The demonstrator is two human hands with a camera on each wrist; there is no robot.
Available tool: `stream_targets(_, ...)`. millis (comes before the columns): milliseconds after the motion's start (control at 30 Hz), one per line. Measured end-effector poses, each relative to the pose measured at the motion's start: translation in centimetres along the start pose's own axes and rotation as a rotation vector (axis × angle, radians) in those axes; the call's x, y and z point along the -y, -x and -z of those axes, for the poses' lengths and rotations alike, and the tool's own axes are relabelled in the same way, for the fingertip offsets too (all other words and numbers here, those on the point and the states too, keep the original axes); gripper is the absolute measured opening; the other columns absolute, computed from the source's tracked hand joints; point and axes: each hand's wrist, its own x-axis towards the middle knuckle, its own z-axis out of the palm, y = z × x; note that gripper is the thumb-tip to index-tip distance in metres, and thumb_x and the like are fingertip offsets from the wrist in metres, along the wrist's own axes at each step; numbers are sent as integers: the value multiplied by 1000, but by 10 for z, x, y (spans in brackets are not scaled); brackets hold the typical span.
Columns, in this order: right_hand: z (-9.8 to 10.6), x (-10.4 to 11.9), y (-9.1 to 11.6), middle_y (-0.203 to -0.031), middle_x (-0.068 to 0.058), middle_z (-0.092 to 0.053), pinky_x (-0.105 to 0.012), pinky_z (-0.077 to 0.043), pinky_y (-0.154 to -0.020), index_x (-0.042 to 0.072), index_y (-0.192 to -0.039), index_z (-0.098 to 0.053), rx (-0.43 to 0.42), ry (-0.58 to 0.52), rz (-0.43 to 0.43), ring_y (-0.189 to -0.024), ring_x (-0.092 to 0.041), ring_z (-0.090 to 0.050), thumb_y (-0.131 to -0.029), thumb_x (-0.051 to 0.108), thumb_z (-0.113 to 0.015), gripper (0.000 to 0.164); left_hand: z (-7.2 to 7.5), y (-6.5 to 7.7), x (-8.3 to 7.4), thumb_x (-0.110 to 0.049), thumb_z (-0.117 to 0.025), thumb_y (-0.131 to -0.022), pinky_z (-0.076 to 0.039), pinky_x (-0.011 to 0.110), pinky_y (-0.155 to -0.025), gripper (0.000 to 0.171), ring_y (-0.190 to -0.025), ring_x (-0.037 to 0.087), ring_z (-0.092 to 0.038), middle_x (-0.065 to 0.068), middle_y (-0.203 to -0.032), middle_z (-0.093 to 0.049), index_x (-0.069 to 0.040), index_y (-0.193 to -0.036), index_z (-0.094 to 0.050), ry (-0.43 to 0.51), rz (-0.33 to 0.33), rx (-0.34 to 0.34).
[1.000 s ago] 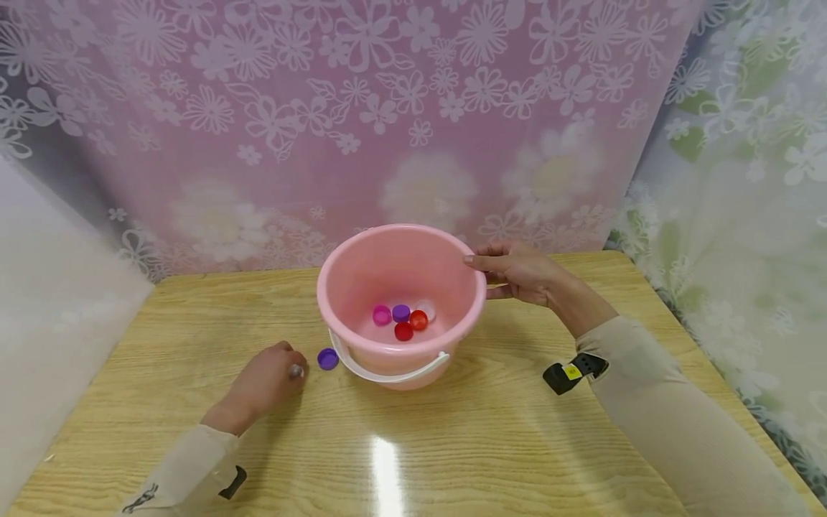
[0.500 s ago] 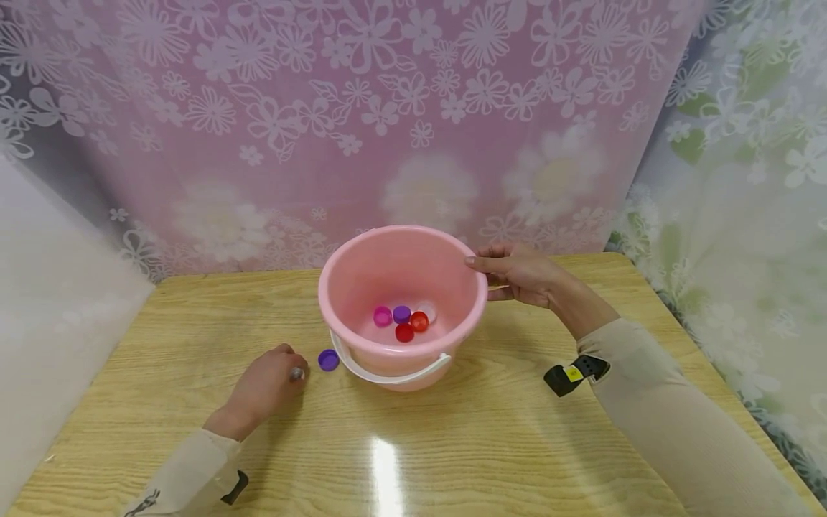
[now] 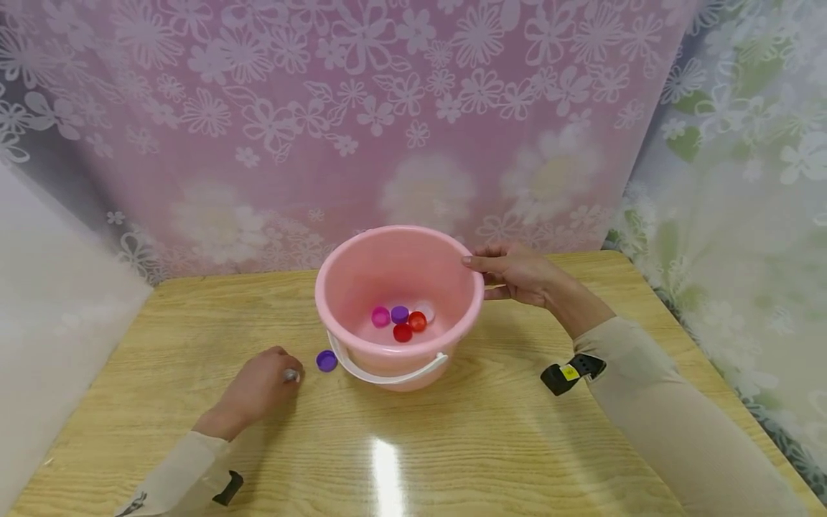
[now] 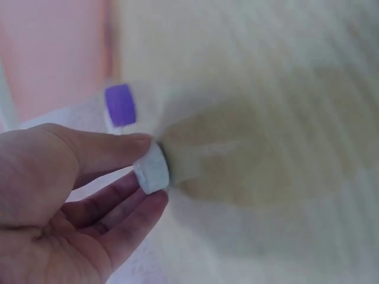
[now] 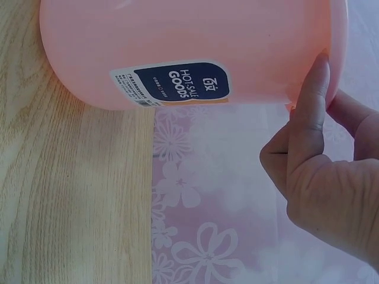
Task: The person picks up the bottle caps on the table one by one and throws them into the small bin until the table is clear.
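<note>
A white bottle cap (image 4: 152, 168) is pinched between the thumb and fingers of my left hand (image 3: 258, 388), low over the table to the left of the bucket. Between that hand and the pink bucket (image 3: 400, 368), a purple cap (image 3: 326, 360) lies on the table, hollow side up. On the bucket's right side my right hand (image 3: 520, 274) grips the rim, thumb over the edge and fingers outside against the wall. Inside, on the bottom, lie a magenta cap (image 3: 380, 317), another purple cap (image 3: 400, 314), two red caps (image 3: 403, 332) and a whitish cap (image 3: 426, 310).
The bucket stands on a wooden table (image 3: 491, 431), its white handle (image 3: 388, 378) hanging down at the front. A pink flowered curtain (image 3: 413, 158) rises behind the table's back edge. A printed label (image 5: 177, 83) is stuck on the bucket's outer wall.
My left hand, with the white cap in it, has shifted very slightly away from the purple cap, to the left. My right hand keeps its grip on the rim.
</note>
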Motion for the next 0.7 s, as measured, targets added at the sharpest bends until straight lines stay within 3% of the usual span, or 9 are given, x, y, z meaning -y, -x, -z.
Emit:
stream_targets(133,0,0,-1,-103,-11,-59,-34,-58,-75,-3,-126,-49,-2,1,2,-85,-19,-64,-96,21,-60,40,19,-4,1,-1,-71,-81,-55,45,-72,14,-82,29,-62,11,-90,-65,2,-94,-72,2,37,21)
stream_targets(367,1,-1,0,-105,-12,-59,-34,-58,-75,-4,-128,-48,-7,-3,2,-86,-19,-65,-97,21,-59,41,72,-20,-10,-5,-70,-85,-55,44,-66,19,-79,29,-61,17,-96,-61,5,-101,-69,-26,37,-40)
stream_targets(533,1,-1,0,-105,-12,-59,-34,-58,-76,-5,-126,-49,2,-5,1,-86,-20,-65,-96,21,-59,40,110,-32,-21,-9,-65,-90,-55,47,-71,25,-86,34,-62,20,-106,-59,6,-111,-66,-6,44,-74)
stream_targets(700,1,0,0,-104,-12,-60,-34,-58,-75,-5,-125,-50,12,-6,10,-86,-20,-65,-96,21,-60,40,139,-47,-36,-6,-67,-89,-55,49,-77,26,-89,37,-62,22,-107,-58,6,-111,-66,16,-15,-149)
